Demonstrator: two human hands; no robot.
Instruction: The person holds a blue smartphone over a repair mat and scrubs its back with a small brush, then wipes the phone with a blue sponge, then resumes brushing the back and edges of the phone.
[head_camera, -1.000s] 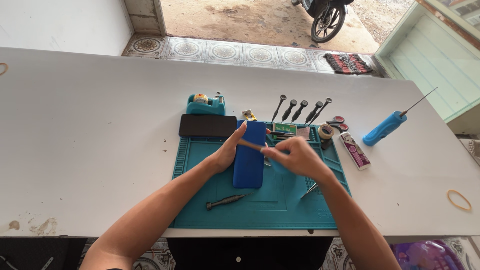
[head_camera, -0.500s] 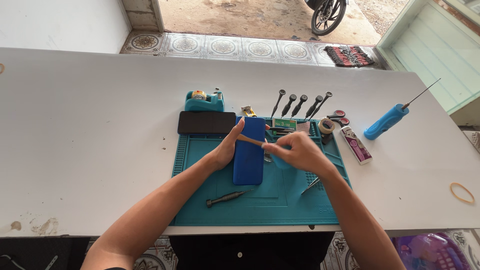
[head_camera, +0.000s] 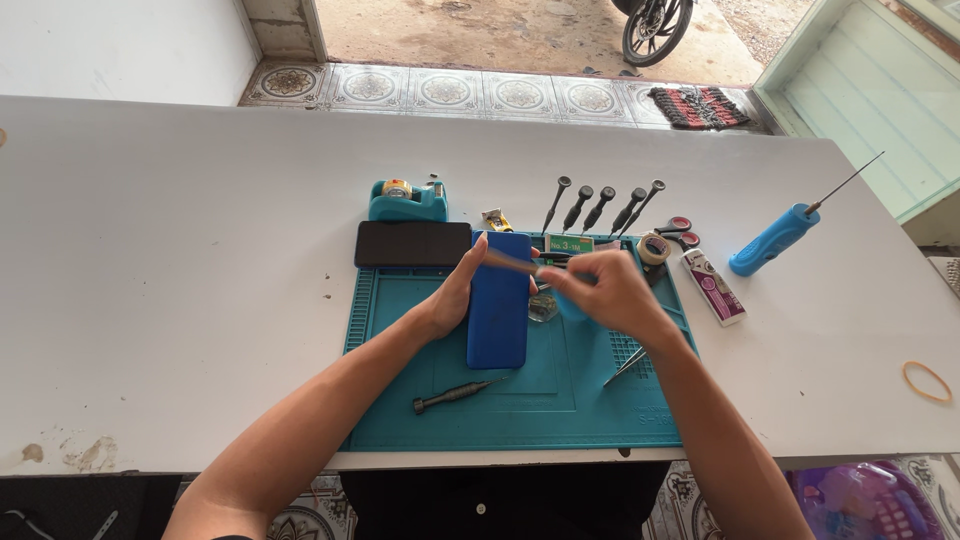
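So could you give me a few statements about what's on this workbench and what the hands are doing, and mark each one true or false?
1. The left hand rests against the blue phone lying on the teal work mat. True.
2. The right hand holds a thin stick-like tool over the phone. True.
3. The loose screwdriver on the mat is in the left hand. False: it lies untouched, nearer the person than the phone.
4. The black phone lies to the right of the blue one. False: it lies to its left, at the mat's far edge.
5. The tape dispenser is red. False: it is teal.
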